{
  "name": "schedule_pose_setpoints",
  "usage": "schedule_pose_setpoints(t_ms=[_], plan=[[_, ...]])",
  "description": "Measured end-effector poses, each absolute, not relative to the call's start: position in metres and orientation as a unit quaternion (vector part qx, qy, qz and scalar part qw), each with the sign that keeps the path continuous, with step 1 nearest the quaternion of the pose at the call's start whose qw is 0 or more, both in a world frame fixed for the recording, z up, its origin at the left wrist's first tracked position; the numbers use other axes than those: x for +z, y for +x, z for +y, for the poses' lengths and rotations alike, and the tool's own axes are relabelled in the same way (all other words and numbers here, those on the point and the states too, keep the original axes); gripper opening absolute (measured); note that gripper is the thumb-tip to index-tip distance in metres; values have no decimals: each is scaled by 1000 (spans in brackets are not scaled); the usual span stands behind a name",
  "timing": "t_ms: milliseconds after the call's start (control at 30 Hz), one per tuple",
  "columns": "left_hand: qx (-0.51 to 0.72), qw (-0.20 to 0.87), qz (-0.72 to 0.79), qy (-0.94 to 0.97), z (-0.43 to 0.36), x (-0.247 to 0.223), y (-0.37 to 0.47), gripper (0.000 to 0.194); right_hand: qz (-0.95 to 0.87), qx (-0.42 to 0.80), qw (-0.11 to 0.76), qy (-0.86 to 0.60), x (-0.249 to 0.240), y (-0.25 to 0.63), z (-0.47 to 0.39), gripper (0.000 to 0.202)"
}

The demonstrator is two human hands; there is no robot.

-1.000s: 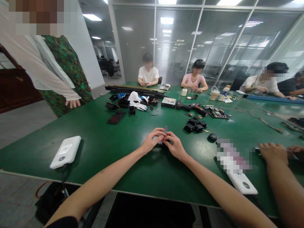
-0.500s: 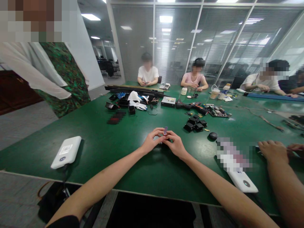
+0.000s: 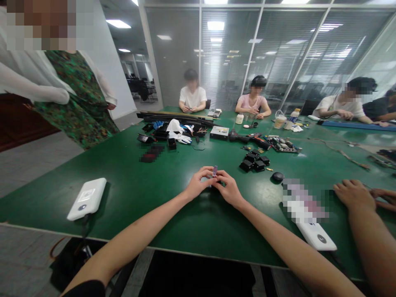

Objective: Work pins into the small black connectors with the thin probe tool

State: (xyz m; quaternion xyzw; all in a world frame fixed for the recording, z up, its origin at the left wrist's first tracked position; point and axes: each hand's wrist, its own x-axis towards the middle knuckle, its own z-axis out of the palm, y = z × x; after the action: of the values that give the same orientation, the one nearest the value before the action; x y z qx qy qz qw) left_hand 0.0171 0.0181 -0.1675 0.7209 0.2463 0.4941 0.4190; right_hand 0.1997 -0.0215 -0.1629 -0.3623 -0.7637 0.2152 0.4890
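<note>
My left hand [image 3: 198,183] and my right hand [image 3: 228,186] meet over the green table [image 3: 139,181], fingertips nearly touching. Between their closed fingers is a small object with a purple, partly see-through upright piece [image 3: 215,169]; its lower part is mostly hidden by the fingers. Beyond my right hand lies a group of small black boxes [image 3: 254,161]. A black computer mouse [image 3: 277,177] rests farther right.
A white power bank [image 3: 87,199] lies at the left, another [image 3: 318,237] at the right beside a neighbour's hand [image 3: 355,196]. Gloves [image 3: 179,134], a power tool [image 3: 247,138] and a circuit board [image 3: 282,144] lie farther back. Several people are around the table.
The standing person at the left has shifted posture, and the neighbour's hands at the right have moved slightly. The purple piece has turned a little between my fingers.
</note>
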Motion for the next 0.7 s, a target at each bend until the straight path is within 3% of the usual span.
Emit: schedule_pose_setpoints(t_ms=[500,700], plan=[[496,422,241,720,18,-168,16,20,-754,212,500,-369,-165,199,-22,9],[498,398,252,728,19,-167,13,17,-771,214,486,-352,-163,197,-24,18]])
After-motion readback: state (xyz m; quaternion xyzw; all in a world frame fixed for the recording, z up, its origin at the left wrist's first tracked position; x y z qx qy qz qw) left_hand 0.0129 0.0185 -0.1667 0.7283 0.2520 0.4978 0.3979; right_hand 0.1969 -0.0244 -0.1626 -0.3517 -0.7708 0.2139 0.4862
